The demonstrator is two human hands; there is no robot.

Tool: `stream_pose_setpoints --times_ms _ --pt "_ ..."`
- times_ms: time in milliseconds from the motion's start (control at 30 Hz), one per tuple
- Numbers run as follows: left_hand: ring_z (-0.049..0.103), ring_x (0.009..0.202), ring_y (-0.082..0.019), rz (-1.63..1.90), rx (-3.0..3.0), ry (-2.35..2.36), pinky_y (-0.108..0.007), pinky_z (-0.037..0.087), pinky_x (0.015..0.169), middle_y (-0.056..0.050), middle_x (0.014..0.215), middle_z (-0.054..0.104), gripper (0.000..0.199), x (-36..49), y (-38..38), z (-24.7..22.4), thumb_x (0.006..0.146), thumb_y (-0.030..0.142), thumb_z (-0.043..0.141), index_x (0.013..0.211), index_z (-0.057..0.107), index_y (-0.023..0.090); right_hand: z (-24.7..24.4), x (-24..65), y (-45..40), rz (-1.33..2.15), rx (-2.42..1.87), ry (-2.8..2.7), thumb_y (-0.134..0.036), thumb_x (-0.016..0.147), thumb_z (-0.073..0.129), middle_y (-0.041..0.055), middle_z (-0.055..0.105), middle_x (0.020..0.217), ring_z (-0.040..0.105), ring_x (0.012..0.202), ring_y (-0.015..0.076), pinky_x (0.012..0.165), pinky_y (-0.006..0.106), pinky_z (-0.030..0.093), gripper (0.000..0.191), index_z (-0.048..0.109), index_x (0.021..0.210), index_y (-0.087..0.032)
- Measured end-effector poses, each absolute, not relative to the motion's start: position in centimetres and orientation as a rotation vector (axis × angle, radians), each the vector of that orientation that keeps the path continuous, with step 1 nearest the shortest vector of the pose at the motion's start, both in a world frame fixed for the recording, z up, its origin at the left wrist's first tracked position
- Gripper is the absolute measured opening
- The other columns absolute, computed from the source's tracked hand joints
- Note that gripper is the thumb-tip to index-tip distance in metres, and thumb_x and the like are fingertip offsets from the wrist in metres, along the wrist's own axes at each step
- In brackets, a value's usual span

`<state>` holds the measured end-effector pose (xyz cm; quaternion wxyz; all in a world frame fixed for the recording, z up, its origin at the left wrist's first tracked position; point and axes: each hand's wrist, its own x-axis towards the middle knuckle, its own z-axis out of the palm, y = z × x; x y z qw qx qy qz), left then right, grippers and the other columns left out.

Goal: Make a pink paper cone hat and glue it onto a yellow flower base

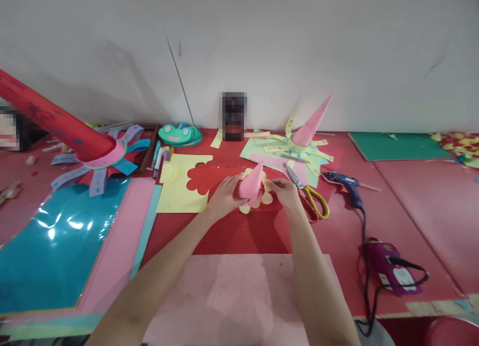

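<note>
Cone is seemingly being fitted among petals, left hand cupping it, right hand apparently pinching their edge; positioning is calling for steady alignment.

Table: red surface, straight seam running across its right part. Near edge, centre: large pale pink sheet. Left: stacked sheets, glossy blue one on top. Left of centre: yellow sheet; behind it, stacked green frog-face cutouts. Right of centre: scissors, blades open, handles red and yellow. Farther right: blue glue gun, its cable trailing toward the near edge, and purple box. Far right edge, by wall: green board, flat.
</note>
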<state>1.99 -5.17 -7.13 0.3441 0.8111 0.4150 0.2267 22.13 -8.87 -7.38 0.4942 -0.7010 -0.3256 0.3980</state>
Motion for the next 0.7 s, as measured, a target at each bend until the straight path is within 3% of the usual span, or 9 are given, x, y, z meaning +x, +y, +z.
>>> stream_pose_setpoints --times_ms 367,533,700 --pt "0.051 0.119 -0.026 0.630 2.176 1.105 -0.044 0.040 0.103 -0.006 0.126 0.057 0.068 2.2 -4.7 -8.0 0.074 0.037 0.071 0.134 0.041 0.028 -5.1 21.6 -9.4 1.270 -1.595 -0.557 -0.043 0.049 0.083 -0.0048 0.058 0.053 0.051 0.046 0.0078 0.042 0.019 0.038 0.042 0.058 0.073 -0.018" --pt "0.050 0.121 -0.026 0.669 2.170 1.089 -0.042 0.041 0.103 -0.006 0.126 0.057 0.068 2.1 -4.6 -8.4 0.075 0.038 0.070 0.135 0.041 0.028 -4.9 22.0 -9.4 1.255 -1.682 -0.597 -0.038 0.053 0.080 -0.0058 0.057 0.054 0.048 0.045 0.0069 0.044 0.020 0.039 0.037 0.059 0.076 -0.019" --pt "0.048 0.124 -0.025 0.644 2.134 1.105 -0.042 0.041 0.103 -0.006 0.129 0.055 0.069 2.1 -4.6 -8.2 0.075 0.035 0.069 0.137 0.038 0.029 -5.6 22.0 -9.5 1.150 -1.707 -0.722 -0.039 0.059 0.072 -0.0022 0.062 0.062 0.059 0.058 0.0138 0.056 0.028 0.048 0.029 0.059 0.077 -0.020"
